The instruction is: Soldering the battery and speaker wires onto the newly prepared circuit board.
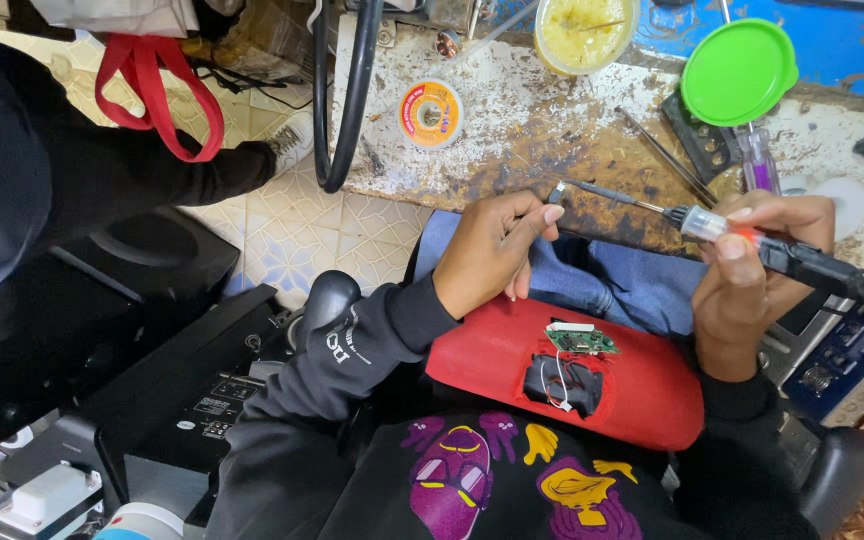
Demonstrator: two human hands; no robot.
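— What have you got in your hands?

— My right hand [752,260] is closed round a soldering iron [722,228], gripped near the clear collar, with its tip pointing left over the edge of the worktop [512,130]. My left hand [492,250] is pinched shut, fingertips [550,213] pressed together right at the iron's tip; whatever they pinch is too small for me to make out.

— And the thing on your lap?

— A red speaker [492,355] lies across my thighs, below both hands. It has a cut-open hole, with a small green circuit board [580,340] sitting at the upper edge and thin wires [557,385] running down into the dark cavity.

— What's on the worktop?

— A solder spool [430,113] to the left, a yellow tub of flux [585,32] at the back, and a green lid [738,70] to the right, well apart from my hands.
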